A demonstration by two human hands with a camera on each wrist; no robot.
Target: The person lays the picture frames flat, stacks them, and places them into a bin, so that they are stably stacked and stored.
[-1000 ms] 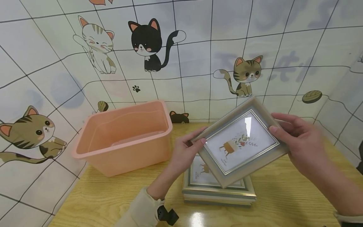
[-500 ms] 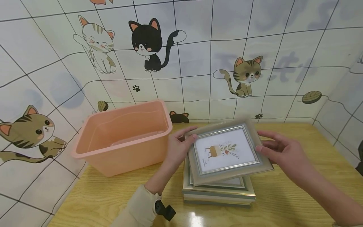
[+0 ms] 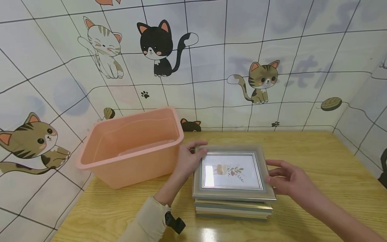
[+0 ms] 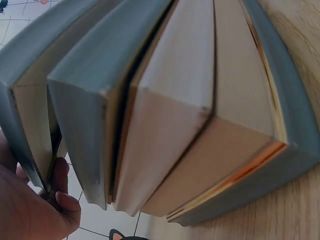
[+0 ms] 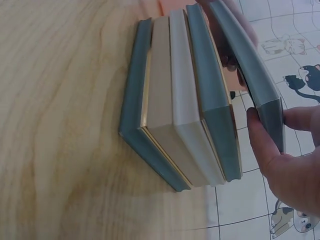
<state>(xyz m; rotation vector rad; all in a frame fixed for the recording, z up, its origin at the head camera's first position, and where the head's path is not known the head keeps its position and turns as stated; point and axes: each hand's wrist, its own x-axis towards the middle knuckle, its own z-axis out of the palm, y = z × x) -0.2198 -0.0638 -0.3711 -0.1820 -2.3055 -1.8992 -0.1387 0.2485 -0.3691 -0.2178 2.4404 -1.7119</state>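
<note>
A grey-and-silver picture frame (image 3: 232, 194) with a plant drawing behind its glass lies over a stack of picture frames (image 3: 232, 210). My left hand (image 3: 188, 161) pinches its left edge near the far corner, thumb on top. At the right edge, my right hand (image 3: 287, 178) grips it between thumb and fingers. In the right wrist view, a narrow gap separates the held picture frame (image 5: 250, 65) from the stack (image 5: 182, 100), with my right hand (image 5: 295, 160) at its end. The left wrist view has the stack's blue-grey and cream edges (image 4: 175, 110) beside my left hand (image 4: 35, 205).
A pink plastic bin (image 3: 145, 164) stands left of the stack, close to my left hand. The wooden table (image 3: 317, 158) runs back to a wall (image 3: 211, 67) printed with cartoon cats. Wall panels also close in the left and right sides.
Both hands have lowered the tilted picture frame down and to the left. It has turned level and now lines up over the stack. The bin has not moved.
</note>
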